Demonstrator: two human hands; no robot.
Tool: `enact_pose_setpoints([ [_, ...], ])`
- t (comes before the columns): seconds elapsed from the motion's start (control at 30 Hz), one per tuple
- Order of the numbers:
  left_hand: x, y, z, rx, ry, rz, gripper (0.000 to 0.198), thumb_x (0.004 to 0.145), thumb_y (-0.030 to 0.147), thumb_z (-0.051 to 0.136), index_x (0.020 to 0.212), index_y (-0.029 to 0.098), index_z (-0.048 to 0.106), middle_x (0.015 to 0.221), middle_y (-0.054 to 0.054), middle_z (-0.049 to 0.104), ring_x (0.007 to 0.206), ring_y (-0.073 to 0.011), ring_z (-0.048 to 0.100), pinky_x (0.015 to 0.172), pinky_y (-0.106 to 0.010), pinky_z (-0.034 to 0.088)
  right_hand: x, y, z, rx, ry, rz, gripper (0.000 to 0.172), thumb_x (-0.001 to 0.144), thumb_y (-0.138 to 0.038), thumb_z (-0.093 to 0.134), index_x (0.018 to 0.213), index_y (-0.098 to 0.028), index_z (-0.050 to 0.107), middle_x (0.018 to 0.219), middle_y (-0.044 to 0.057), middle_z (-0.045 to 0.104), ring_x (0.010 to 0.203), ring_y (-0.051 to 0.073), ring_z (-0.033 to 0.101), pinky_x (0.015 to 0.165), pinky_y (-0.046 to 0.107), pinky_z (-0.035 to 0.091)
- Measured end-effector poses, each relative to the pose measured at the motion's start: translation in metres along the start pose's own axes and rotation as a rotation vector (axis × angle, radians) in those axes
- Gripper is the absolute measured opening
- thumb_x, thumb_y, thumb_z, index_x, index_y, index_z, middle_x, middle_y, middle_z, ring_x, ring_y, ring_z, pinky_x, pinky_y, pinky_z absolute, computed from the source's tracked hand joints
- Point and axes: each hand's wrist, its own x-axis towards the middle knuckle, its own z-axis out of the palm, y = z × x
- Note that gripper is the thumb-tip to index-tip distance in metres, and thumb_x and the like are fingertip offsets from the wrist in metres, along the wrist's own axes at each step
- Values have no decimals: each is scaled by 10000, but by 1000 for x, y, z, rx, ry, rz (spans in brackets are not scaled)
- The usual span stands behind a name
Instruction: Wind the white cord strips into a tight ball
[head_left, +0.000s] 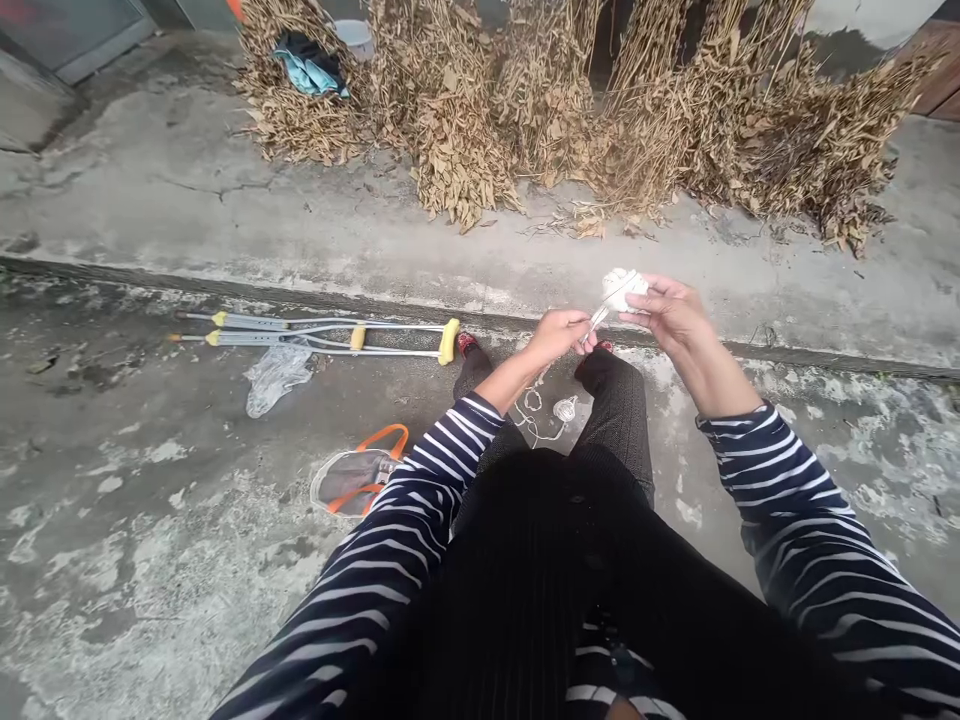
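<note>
Rural home yard, cracked concrete ground [142,190], heaped dried plant stalks [675,130], crutches [330,326] lying nearby

Those crutches [315,335] look like dull brushed aluminium tubing with matt yellow foam pads [448,341], and the ground's rough, patchy concrete [150,520]. The clear plastic bag [277,378] is thin and crinkly, the white twine bundle [624,290] looks soft and fibrous, and the striped sleeve [817,530] is plain matt knit cloth.

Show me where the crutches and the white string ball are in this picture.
Crutches [322,324]: head view, on the metal shaft.
White string ball [624,288]: head view, on the middle of the ball.
</note>
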Motion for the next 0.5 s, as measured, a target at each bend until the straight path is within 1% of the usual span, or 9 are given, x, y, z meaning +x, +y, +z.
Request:
enact_pose_setpoints([
  [0.2,-4,-18,-8,47,-19,-77,131,888,71,568,830,89,684,654,-20,682,521,-74,620,521,-184,477,9,15,-3,-86,22,-223,434,546,-175,940,914,-159,710,859,24,759,727,179,739,623,313,682],
  [0.33,-10,-21,-12,52,-50,-84,107,884,102,594,824,89,681,651,-24,678,526,-79,620,522,-192,476,16,19,-2,-90,27,-325,458,563,-245,940,948,-166,706,922,38,752,805,199,740,676,357,686],
  [0.4,-15,-20,-13,42,-54,-61,95,894,167,636,888,86,686,651,-19,675,528,-82,615,528,-199,475,18,19,-3,-77,28,-356,457,572,-251,931,959,-175,700,947,33,749,828,198,738,685,361,686],
  [0.43,-17,-20,-12,49,-50,-44,135,892,205,664,950,85,689,642,-11,671,519,-83,605,530,-202,473,19,18,-3,-71,29,-363,457,569,-250,927,957,-179,697,949,29,748,825,194,735,680,356,684],
  [0.5,-21,-21,-11,118,-23,-5,282,874,262,716,1092,86,678,608,17,653,488,-78,568,527,-204,461,20,18,-3,-62,28,-359,462,562,-252,924,954,-181,690,950,26,746,814,186,731,672,347,682],
])
